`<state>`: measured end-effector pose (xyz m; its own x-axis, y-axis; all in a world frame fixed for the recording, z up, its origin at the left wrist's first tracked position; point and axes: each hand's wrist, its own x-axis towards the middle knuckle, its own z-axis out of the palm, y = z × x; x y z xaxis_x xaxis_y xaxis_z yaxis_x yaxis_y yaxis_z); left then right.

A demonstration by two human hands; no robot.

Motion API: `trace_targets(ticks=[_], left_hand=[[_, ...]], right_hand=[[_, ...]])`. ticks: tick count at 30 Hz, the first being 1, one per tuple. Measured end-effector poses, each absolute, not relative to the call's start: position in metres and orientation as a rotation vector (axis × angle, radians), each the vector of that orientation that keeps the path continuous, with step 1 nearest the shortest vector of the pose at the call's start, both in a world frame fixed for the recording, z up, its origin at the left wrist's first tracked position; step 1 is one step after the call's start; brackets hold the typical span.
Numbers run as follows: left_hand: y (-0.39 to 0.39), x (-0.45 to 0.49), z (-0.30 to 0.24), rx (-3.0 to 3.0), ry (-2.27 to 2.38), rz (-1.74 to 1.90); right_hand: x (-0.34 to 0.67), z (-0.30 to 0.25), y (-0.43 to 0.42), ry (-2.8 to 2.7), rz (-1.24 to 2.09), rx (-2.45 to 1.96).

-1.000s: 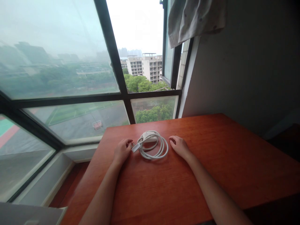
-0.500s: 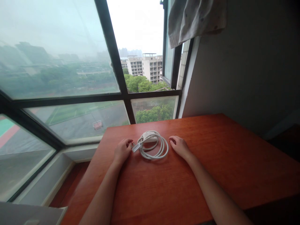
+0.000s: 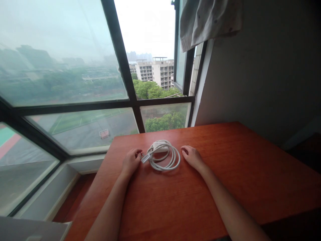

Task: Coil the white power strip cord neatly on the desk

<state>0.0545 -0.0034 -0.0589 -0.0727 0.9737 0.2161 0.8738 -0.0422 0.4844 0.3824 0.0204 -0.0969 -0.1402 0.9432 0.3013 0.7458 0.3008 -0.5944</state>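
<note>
A white power cord (image 3: 173, 164) lies in loose loops on the reddish-brown wooden table (image 3: 160, 201). Behind and partly under its loops is a white block (image 3: 160, 146), whose kind I cannot make out. The cord's plug (image 3: 145, 158) points out to the left. Just beside that plug, my left hand (image 3: 131, 161) rests on the tabletop, fingers loosely bent and holding nothing that I can see. On the other side of the coil, a small gap away, my right hand (image 3: 192, 156) rests with its fingers slightly curled and nothing in them.
Beyond the table stands a dark-framed window (image 3: 134, 100), with one pane swung outward at the right. A pale curtain (image 3: 208, 25) hangs at the upper right beside a grey wall (image 3: 255, 77). The table's left edge drops to a brown floor (image 3: 75, 197).
</note>
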Motion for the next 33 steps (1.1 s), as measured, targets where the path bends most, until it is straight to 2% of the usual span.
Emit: trace_targets(ticks=[33], left_hand=[[-0.0029, 0.0541, -0.0601, 2.003, 2.013, 0.781]], right_hand=[[0.3822, -0.0958, 0.0202, -1.952, 0.39, -1.499]])
